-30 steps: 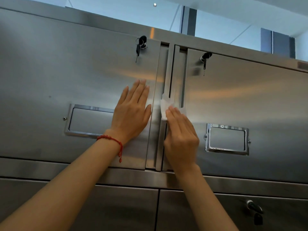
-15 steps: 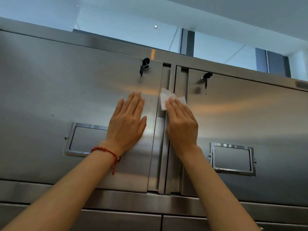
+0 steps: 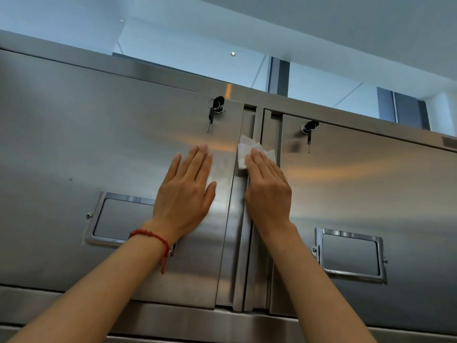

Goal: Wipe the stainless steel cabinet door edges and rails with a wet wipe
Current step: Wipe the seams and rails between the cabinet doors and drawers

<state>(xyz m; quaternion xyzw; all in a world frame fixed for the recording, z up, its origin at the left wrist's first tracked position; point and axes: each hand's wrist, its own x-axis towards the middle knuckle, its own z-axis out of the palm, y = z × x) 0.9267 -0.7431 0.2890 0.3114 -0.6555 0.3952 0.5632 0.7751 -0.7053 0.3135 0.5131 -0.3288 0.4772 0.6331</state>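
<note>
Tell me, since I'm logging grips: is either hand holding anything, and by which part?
Nothing is gripped. The right hand presses the wet wipe flat under straight fingers against the rails; the left hand rests flat on the left door.

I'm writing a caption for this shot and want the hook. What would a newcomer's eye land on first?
Two bare hands pressed flat on a stainless steel cabinet: the left hand rests on the left door, and the right hand presses a white wet wipe against the vertical rail between the doors. Next come the red bracelet on the left wrist and the keys hanging in the left door's lock.
</note>
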